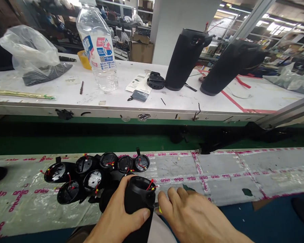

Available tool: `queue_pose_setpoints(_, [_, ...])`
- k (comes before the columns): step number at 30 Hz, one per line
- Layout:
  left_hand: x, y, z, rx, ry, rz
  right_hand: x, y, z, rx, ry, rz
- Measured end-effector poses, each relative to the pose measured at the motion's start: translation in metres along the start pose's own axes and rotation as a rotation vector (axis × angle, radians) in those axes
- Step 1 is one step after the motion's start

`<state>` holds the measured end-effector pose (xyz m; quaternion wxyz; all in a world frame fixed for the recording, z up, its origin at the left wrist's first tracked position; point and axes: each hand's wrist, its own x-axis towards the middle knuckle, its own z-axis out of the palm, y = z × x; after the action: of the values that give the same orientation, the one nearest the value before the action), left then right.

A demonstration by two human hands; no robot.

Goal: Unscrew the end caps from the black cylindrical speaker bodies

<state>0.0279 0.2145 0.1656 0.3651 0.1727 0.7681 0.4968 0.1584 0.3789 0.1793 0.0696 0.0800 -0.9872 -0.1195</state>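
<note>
My left hand (116, 212) is wrapped around a black cylindrical speaker housing (135, 199), its thumb across the front. The housing stands nearly upright with its open end up, and thin red wires (151, 185) with a small pale connector stick out of the rim. Close beside it on the right, my right hand (190, 211) is closed in a fist around a tool (160, 210). Only a bit of metal and a yellow-green part of that tool show, so its kind is hidden. The metal meets or nearly meets the housing's side.
Several similar housings (91, 180) lie clustered at the left on a plastic-covered bench (177, 168). On the white shelf (142, 104) beyond are a water bottle (101, 50), a plastic bag (32, 50), a yellow tape roll (84, 60) and two black speakers (183, 60).
</note>
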Motion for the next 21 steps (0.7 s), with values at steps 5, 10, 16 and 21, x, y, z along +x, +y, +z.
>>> queue_pose_setpoints(5, [-0.001, 0.0, 0.008, 0.121, 0.125, -0.014, 0.0, -0.004, -0.001, -0.059, -0.028, 0.008])
queue_pose_setpoints(10, [0.0, -0.009, 0.012, 0.194, 0.215, -0.001, -0.001, -0.012, 0.008, -0.079, -0.077, 0.02])
queue_pose_setpoints(16, [0.009, -0.022, -0.001, -0.111, -0.02, 0.018, 0.001, -0.01, 0.026, 0.096, -0.069, 0.03])
queue_pose_setpoints(21, [0.02, -0.03, -0.01, -0.461, -0.221, -0.024, 0.002, -0.008, 0.044, 0.357, 0.053, 0.069])
